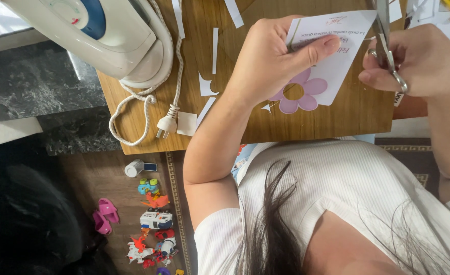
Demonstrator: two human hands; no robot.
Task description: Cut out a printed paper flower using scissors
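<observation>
My left hand (270, 61) pinches a white paper sheet (337, 61) between thumb and fingers, above the wooden table (337, 122). A purple flower (298, 94) with a round hole in its middle is printed on the sheet, and some lines of text sit near its top. My right hand (423, 61) grips metal scissors (385, 30), whose blades meet the sheet's right edge. The fingers hide most of the scissor handles.
A white and blue clothes iron (103, 35) lies at the table's left, its braided cord and plug (166, 124) trailing toward the edge. White paper scraps (205, 86) litter the tabletop. On the floor below lie several small toys (153, 224) and pink sandals (105, 214).
</observation>
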